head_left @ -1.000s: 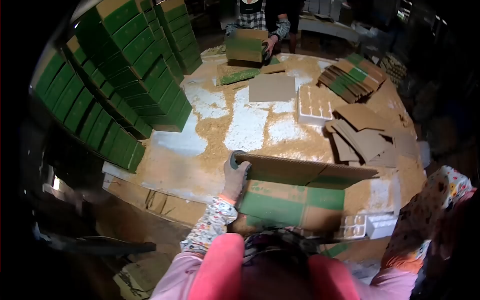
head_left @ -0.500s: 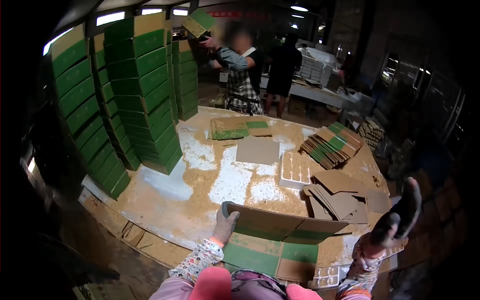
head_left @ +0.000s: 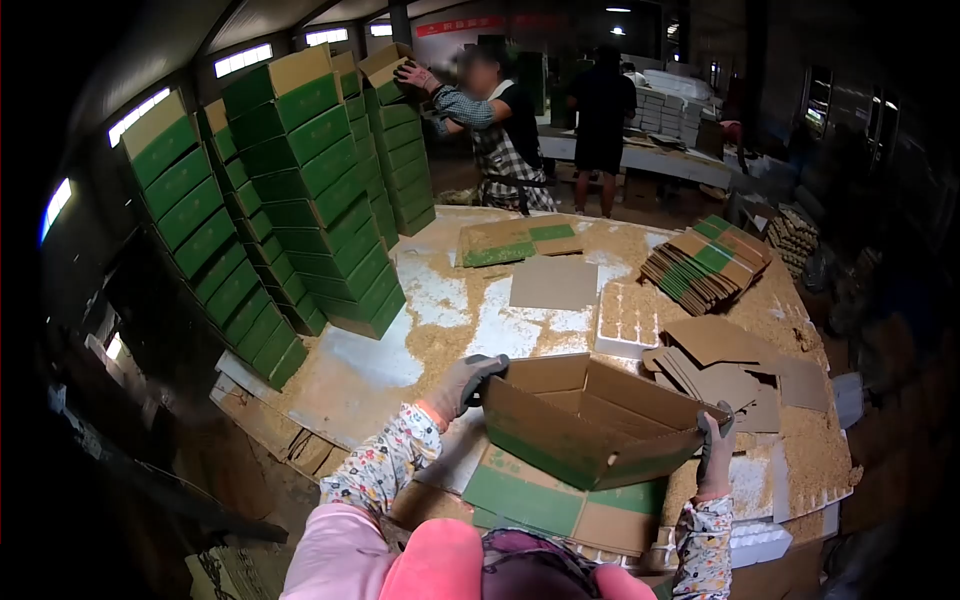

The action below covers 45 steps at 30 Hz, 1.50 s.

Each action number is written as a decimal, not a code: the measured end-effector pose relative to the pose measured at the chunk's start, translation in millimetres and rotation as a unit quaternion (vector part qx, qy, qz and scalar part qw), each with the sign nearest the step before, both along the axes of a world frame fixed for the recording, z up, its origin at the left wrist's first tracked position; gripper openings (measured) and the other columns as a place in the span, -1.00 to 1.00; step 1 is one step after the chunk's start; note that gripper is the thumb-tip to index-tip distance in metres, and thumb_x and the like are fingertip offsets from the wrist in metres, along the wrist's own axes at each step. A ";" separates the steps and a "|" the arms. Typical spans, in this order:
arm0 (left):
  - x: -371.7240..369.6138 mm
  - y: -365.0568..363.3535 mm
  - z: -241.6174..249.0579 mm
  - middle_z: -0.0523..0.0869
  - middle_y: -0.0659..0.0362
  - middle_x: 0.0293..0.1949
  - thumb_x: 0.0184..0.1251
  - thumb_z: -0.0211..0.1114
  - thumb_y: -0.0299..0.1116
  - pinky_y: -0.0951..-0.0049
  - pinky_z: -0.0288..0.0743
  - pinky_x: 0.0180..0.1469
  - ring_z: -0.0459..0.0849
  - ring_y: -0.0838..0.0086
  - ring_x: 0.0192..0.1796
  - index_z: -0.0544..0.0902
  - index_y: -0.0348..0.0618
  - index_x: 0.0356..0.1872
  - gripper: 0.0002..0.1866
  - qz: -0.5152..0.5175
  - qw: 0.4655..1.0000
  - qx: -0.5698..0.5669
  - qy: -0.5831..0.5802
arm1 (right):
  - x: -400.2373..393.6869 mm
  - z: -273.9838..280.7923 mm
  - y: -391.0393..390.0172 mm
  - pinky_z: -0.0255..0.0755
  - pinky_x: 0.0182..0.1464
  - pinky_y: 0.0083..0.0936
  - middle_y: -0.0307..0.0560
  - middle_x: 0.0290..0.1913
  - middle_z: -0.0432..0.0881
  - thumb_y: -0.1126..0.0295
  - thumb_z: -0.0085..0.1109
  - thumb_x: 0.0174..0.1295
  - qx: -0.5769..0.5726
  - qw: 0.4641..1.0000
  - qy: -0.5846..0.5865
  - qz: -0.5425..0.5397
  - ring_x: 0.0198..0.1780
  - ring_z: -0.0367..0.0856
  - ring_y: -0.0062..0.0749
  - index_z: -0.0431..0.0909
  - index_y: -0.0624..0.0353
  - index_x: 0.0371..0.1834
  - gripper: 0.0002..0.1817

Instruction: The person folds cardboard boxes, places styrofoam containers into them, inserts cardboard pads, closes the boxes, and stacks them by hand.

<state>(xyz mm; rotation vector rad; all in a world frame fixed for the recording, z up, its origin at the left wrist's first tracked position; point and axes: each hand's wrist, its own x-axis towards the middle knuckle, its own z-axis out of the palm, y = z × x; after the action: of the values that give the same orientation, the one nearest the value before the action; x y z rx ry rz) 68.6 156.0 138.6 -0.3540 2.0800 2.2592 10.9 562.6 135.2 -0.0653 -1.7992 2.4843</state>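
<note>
A brown and green cardboard box [head_left: 590, 430] is held up in front of me, its walls spread apart and its inside facing up. My left hand [head_left: 468, 385], in a grey-palmed glove, grips its left corner. At the right corner, my gloved right hand [head_left: 716, 445] pinches the edge. Beneath the box lie flat green and brown cardboard blanks [head_left: 525, 500] near the table's front edge.
Tall stacks of green boxes [head_left: 320, 190] stand at the left. Cardboard blanks [head_left: 710, 262], loose brown pieces [head_left: 715, 365], a flat sheet [head_left: 553, 283] and a white foam tray [head_left: 627, 320] lie on the sawdust-strewn table [head_left: 440, 300]. A co-worker [head_left: 510, 130] stands across it.
The flat folded cardboard has opened into a box shape. My right hand, earlier spread in the air, now grips its right corner. Across the table, the co-worker has lowered a box onto a stack.
</note>
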 end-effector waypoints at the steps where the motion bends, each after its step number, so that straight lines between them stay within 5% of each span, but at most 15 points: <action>1: -5.4 8.5 4.1 0.69 0.18 -0.34 0.31 0.16 -0.15 0.40 0.53 -0.16 0.65 0.40 -0.22 0.61 -0.27 -0.14 -0.65 -0.059 0.977 -0.205 -0.014 | -10.2 -10.7 -4.2 0.25 0.23 -0.47 0.01 0.17 0.35 0.26 0.29 0.14 0.079 0.997 0.016 -0.021 0.15 0.38 -0.32 0.19 0.34 0.28 -0.29; 3: 14.4 84.1 16.6 0.71 0.06 -0.18 0.33 0.09 0.05 0.29 0.49 -0.01 0.65 0.22 -0.09 0.64 -0.20 -0.13 -0.53 -0.229 0.755 -0.607 0.092 | -42.9 -62.7 -19.9 0.14 0.33 -0.39 0.15 0.28 0.27 0.15 0.32 0.11 0.240 0.968 0.043 -0.057 0.27 0.28 -0.18 0.09 0.41 0.34 -0.14; 5: 16.5 136.0 23.9 0.64 -0.06 0.00 0.30 0.03 0.18 0.15 0.37 0.17 0.55 0.10 0.12 0.63 -0.10 -0.05 -0.45 -0.397 0.688 -0.605 0.059 | -32.7 -71.8 -42.9 -0.03 0.43 -0.31 0.31 0.41 0.09 -0.01 0.38 0.01 0.499 0.865 -0.010 -0.047 0.42 0.08 -0.03 -0.07 0.49 0.41 0.11; 8: 19.6 139.3 -6.9 0.50 -0.08 0.18 0.30 -0.03 0.23 0.05 0.25 0.28 0.43 0.10 0.27 0.50 -0.08 0.16 -0.35 -0.558 0.660 -0.502 0.006 | -28.8 -76.2 -47.0 0.01 0.41 -0.31 0.29 0.39 0.10 0.04 0.46 -0.09 0.479 0.875 0.056 0.045 0.41 0.10 -0.08 -0.04 0.41 0.41 0.12; 10: 33.0 126.2 -22.7 0.17 -0.16 0.40 0.23 0.00 0.31 -0.10 0.03 0.38 0.21 0.00 0.41 0.13 0.00 0.42 -0.15 -0.536 0.680 -0.495 0.074 | -35.1 -110.3 -31.8 0.19 0.33 -0.31 0.27 0.29 0.31 0.12 0.48 -0.10 0.656 0.752 0.057 -0.038 0.32 0.31 -0.12 0.13 0.38 0.36 0.01; 15: 33.9 88.3 -64.8 0.00 -0.27 0.44 0.15 0.12 0.32 -0.09 -0.17 0.44 -0.05 -0.14 0.48 0.03 0.04 0.47 -0.05 -0.178 0.801 -0.572 -0.012 | -73.0 -11.7 -8.6 0.47 -0.29 -0.55 -0.16 -0.33 0.68 0.30 0.41 -0.03 0.456 0.780 -0.099 0.417 -0.33 0.59 -0.51 0.66 0.25 -0.28 -0.70; 23: 81.3 66.4 11.0 0.09 -0.15 0.43 0.05 0.33 0.18 0.07 -0.09 0.45 0.06 -0.03 0.45 0.07 -0.08 0.45 0.01 -0.315 0.755 -0.536 0.208 | -38.2 -121.1 -44.8 0.44 -0.05 -0.44 0.06 -0.17 0.66 0.28 0.28 0.05 0.437 0.897 0.053 0.030 -0.12 0.61 -0.28 0.54 0.30 -0.05 -0.57; 29: 20.1 97.6 -67.7 0.13 -0.26 0.36 -0.05 0.49 -0.04 0.22 0.03 0.43 0.13 -0.04 0.42 -0.08 -0.31 0.43 0.15 -0.109 0.905 -0.411 0.026 | -71.8 -1.8 -9.3 0.46 -0.16 -0.58 -0.10 -0.27 0.70 0.02 0.28 0.13 0.517 0.774 -0.159 0.330 -0.28 0.61 -0.52 0.64 0.27 -0.14 -0.52; 30: 8.6 98.3 -68.0 0.13 -0.28 0.35 -0.04 0.49 -0.07 0.21 0.04 0.42 0.12 -0.05 0.42 -0.08 -0.34 0.42 0.14 -0.121 0.943 -0.305 0.047 | -90.5 -19.8 11.9 0.46 -0.22 -0.61 -0.13 -0.35 0.70 -0.07 0.25 0.13 0.293 0.889 -0.023 0.351 -0.36 0.60 -0.55 0.66 0.30 -0.18 -0.45; 33: 15.7 105.5 -69.5 0.18 -0.25 0.32 -0.02 0.49 -0.14 0.22 0.13 0.39 0.16 0.01 0.40 -0.07 -0.43 0.39 0.11 0.041 0.929 -0.339 0.140 | -16.8 -4.2 -17.7 0.34 0.22 -0.36 0.30 0.25 0.37 -0.16 0.09 0.18 0.663 0.704 0.224 0.121 0.21 0.43 -0.02 0.28 0.41 0.27 -0.16; 35: 17.4 94.2 -91.4 0.22 -0.23 0.31 0.08 0.45 -0.18 0.24 0.12 0.39 0.23 0.05 0.35 -0.01 -0.49 0.37 0.01 0.079 0.932 -0.322 0.145 | 44.8 -27.3 -7.0 0.18 0.35 -0.27 0.38 0.41 0.05 -0.15 -0.04 0.26 0.743 0.533 0.306 0.264 0.39 0.14 0.19 0.03 0.37 0.40 -0.12; 37: 13.3 82.2 -128.2 0.29 -0.22 0.28 0.15 0.42 -0.16 0.25 0.11 0.39 0.29 0.07 0.31 0.05 -0.50 0.35 -0.06 0.093 0.953 -0.282 0.057 | 73.9 -65.8 -4.1 0.18 0.35 -0.30 0.36 0.40 0.07 -0.20 -0.09 0.26 0.755 0.554 0.298 0.186 0.36 0.20 0.17 0.05 0.37 0.39 -0.10; 38: 4.6 75.4 -105.8 0.44 -0.18 0.19 0.22 0.37 -0.15 0.29 0.14 0.37 0.37 0.09 0.27 0.13 -0.51 0.33 -0.15 -0.013 0.994 -0.020 -0.104 | 74.9 -81.1 0.3 0.18 0.36 -0.32 0.35 0.40 0.09 -0.23 -0.12 0.25 0.761 0.556 0.299 0.147 0.35 0.23 0.16 0.07 0.37 0.39 -0.09; 41: -13.2 47.0 -134.2 0.56 0.03 0.06 0.26 0.30 0.02 0.46 0.39 0.13 0.52 0.34 0.06 0.24 -0.41 0.29 -0.20 -0.202 0.962 0.116 -0.144 | 38.9 -104.9 10.3 0.20 0.35 -0.31 0.29 0.36 0.20 -0.31 -0.23 0.26 0.354 0.895 0.044 0.269 0.32 0.30 0.11 0.09 0.33 0.40 -0.08; 45: 35.8 71.0 -61.1 0.43 -0.04 0.20 0.12 0.41 -0.18 0.37 0.30 0.26 0.40 0.25 0.24 0.26 -0.35 0.28 -0.23 -0.158 0.948 -0.236 0.143 | -16.9 -115.4 -5.3 0.24 0.32 -0.30 0.25 0.29 0.34 -0.32 -0.27 0.24 -0.103 0.937 -0.186 0.278 0.27 0.38 0.04 0.12 0.30 0.39 -0.08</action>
<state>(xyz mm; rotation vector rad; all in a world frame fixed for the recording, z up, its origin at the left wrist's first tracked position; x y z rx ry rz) 104.4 227.0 77.4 0.2999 2.5881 1.6989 -6.0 557.3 19.8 -0.0457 -1.8848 3.2475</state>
